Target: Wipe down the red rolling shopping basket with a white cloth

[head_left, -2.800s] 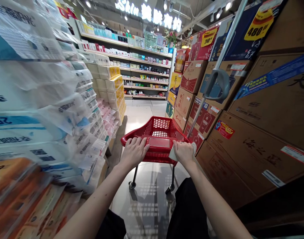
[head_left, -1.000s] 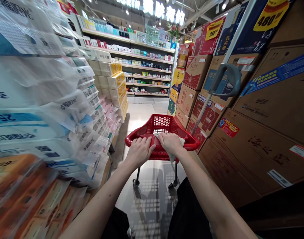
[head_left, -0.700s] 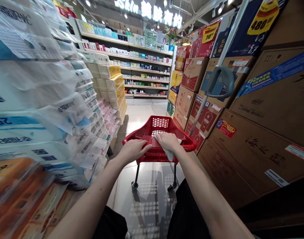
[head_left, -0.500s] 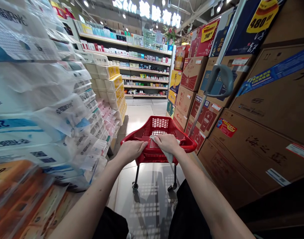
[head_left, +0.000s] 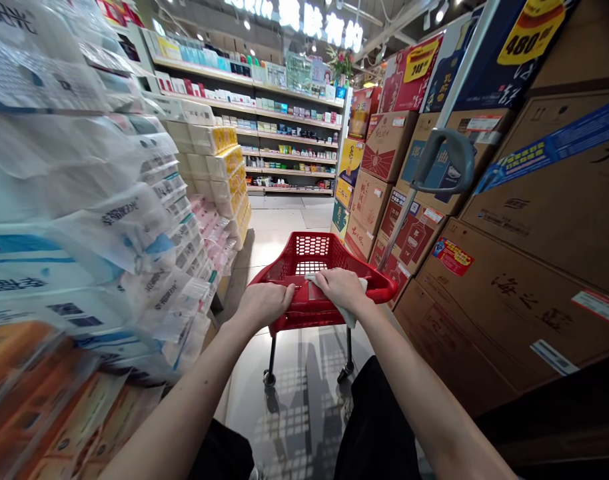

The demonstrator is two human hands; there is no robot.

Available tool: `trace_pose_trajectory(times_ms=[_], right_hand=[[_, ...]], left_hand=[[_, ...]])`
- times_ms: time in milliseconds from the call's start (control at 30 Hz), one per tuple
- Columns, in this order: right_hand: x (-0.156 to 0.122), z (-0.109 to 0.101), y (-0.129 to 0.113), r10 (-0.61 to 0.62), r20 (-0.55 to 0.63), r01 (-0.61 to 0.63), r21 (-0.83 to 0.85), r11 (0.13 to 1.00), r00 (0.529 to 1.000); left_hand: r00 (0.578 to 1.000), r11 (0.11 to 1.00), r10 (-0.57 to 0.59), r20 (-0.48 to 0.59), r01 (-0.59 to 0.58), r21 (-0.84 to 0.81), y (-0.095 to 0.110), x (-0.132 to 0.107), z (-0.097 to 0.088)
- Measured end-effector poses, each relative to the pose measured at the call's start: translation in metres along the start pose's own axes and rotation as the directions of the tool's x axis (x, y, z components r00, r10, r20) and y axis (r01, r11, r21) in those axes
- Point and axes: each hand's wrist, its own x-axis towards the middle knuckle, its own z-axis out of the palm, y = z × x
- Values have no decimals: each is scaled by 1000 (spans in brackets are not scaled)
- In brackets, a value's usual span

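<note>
A red shopping cart (head_left: 312, 308) on thin dark legs with casters stands straight ahead of me. My left hand (head_left: 266, 303) is wrapped over the left part of its push bar, thumb lying along the top. On the bar's right half my right hand (head_left: 342, 288) is closed around a pale cloth (head_left: 348, 316), which lies against the bar and hangs below it. Part of the cloth is hidden under the fingers. Through its holed far wall, the basket's inside shows only in part.
Stacked tissue packs (head_left: 129, 220) line the left side, with orange packs (head_left: 19, 373) nearer. Cardboard cartons (head_left: 509, 260) wall the right. A pole with a grey handle (head_left: 442, 163) rises beside the cart. Product shelves (head_left: 294, 137) stand across the aisle's end.
The cart and both hands sit slightly further right in view. Both hands keep their hold, and the cloth stays under my right hand. The tissue stacks have shifted slightly left.
</note>
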Motion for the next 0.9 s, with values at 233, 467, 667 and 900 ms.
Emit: trace_pose_trajectory(times_ms=[233,467,667,900], right_hand=[[-25,14,-21,41,-203,-40,8,999,978],[-12,0,-13,42,13,-41,-17,999,999],[15,-16,-6,98,286,-113,36,993,953],[20,-5,-6,49,197,-55,24,998,979]], left_hand=[[999,999,-25,-22,26,34,3,-5,-1],[999,999,-30,-23,30,21,12,-10,-6],[999,999,-46,-20,47,19,25,-14,-7],[997,997,-67,-24,68,22,26,-13,-6]])
